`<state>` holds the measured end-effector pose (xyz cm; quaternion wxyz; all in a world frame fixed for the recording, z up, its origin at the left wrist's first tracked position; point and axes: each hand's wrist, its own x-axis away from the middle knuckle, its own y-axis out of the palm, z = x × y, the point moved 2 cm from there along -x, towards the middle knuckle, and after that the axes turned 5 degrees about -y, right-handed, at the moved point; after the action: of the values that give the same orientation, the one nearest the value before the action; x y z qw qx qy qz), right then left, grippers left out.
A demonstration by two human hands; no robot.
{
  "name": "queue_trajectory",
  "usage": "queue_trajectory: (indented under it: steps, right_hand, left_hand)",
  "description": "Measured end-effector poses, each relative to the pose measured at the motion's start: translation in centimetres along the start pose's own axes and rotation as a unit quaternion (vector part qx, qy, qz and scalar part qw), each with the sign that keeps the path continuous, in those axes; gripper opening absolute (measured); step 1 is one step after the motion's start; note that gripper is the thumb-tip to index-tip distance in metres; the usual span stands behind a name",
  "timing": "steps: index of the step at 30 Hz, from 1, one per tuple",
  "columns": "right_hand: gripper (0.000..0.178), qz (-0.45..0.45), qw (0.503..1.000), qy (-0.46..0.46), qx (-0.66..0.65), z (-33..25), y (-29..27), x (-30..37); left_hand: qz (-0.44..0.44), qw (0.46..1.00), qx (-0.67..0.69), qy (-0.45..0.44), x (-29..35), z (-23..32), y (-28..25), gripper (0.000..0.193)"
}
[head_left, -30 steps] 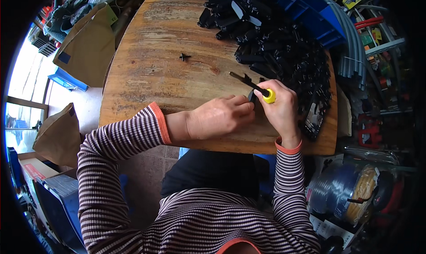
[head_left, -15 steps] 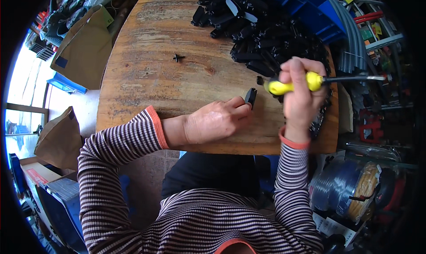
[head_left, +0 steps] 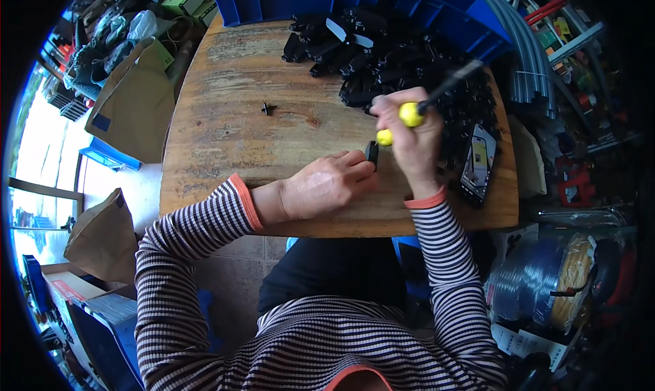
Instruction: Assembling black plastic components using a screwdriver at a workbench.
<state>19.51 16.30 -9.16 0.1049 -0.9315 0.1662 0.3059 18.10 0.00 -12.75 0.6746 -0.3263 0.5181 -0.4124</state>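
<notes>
Crowding worn table (head_left: 218,138): black parts (head_left: 389,67), blue bins (head_left: 286,2)

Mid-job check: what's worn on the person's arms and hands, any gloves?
The left sleeve and right sleeve are long, with thin dark and whitish stripes; the left cuff and right cuff are plain orange. The left hand and right hand wear no gloves.

Two hands (head_left: 327,184) — one yellow-handled tool (head_left: 411,114), one phone (head_left: 479,160), one small cross-shaped piece (head_left: 268,109) — two brown bags (head_left: 133,97) at left.
</notes>
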Motion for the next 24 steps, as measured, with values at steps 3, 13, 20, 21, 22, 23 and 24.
queue_trajectory:
  steps: [3, 13, 20, 21, 22, 23, 24]
  right_hand:
    - [0.012, -0.024, 0.996, 0.052, 0.074, 0.7, -1.9, -1.4]
    - [0.021, -0.192, 0.863, 0.037, 0.467, 2.0, -2.1, 1.0]
    - [0.015, -0.167, 0.886, 0.017, 0.433, 1.8, -1.0, 2.1]
    - [0.015, -0.165, 0.886, 0.021, 0.433, 1.7, -1.0, 2.2]
    - [0.015, -0.170, 0.885, 0.028, 0.433, 1.5, -1.0, 2.2]
    - [0.016, -0.176, 0.884, 0.035, 0.431, 1.3, -0.9, 2.1]
    - [0.016, -0.178, 0.881, 0.047, 0.436, 1.4, -1.3, 2.1]
  left_hand:
    - [0.023, 0.999, -0.027, 0.018, -0.8, -0.7, 0.3, 0.036]
    - [0.212, 0.892, 0.000, -0.399, 0.7, -13.7, -4.7, 0.038]
    - [0.154, 0.877, -0.081, -0.448, 0.9, -20.9, -6.1, 0.028]
    - [0.166, 0.877, -0.086, -0.442, 1.2, -20.8, -6.2, 0.027]
    - [0.177, 0.877, -0.092, -0.436, 1.7, -20.7, -6.3, 0.026]
    - [0.188, 0.877, -0.098, -0.431, 2.2, -20.6, -6.4, 0.025]
    - [0.183, 0.881, -0.092, -0.426, 1.9, -19.6, -6.4, 0.025]
